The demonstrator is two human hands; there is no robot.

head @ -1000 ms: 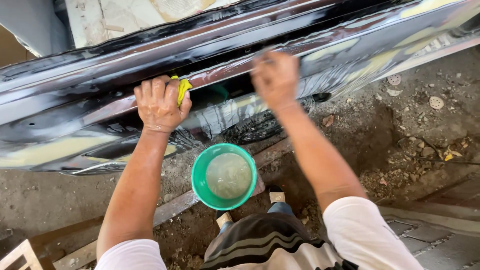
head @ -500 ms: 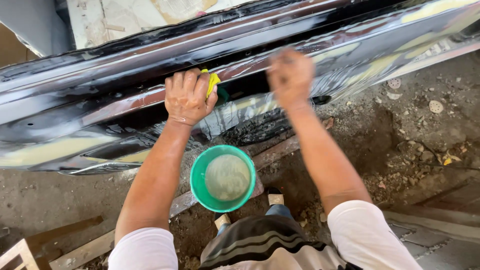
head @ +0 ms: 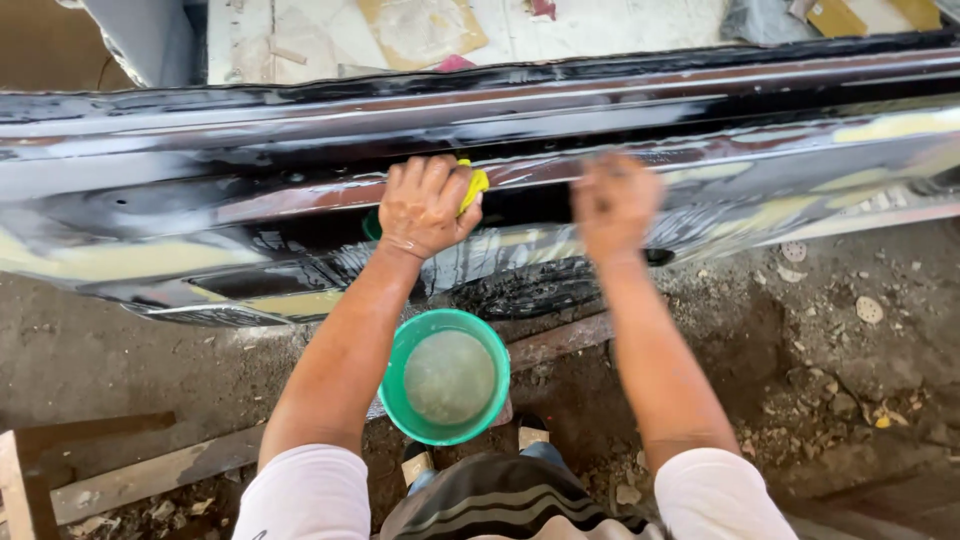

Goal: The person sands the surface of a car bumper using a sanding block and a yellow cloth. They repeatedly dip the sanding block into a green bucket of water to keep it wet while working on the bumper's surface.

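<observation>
I note the left hand [head: 428,205] closed on a yellow sponge [head: 473,186], pressed to the wet black panel [head: 250,200]. Right hand [head: 612,205] blurred; grip indeterminate. Green bucket [head: 400,370] near, between arms, within reach.

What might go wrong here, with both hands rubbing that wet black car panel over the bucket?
The green bucket of cloudy water sits right by the person's feet, so a shifted foot might tip it. The left hand presses a yellow sponge on the black car panel, and grit from the dirt ground could scratch the finish. The blurred right hand may slip.
</observation>
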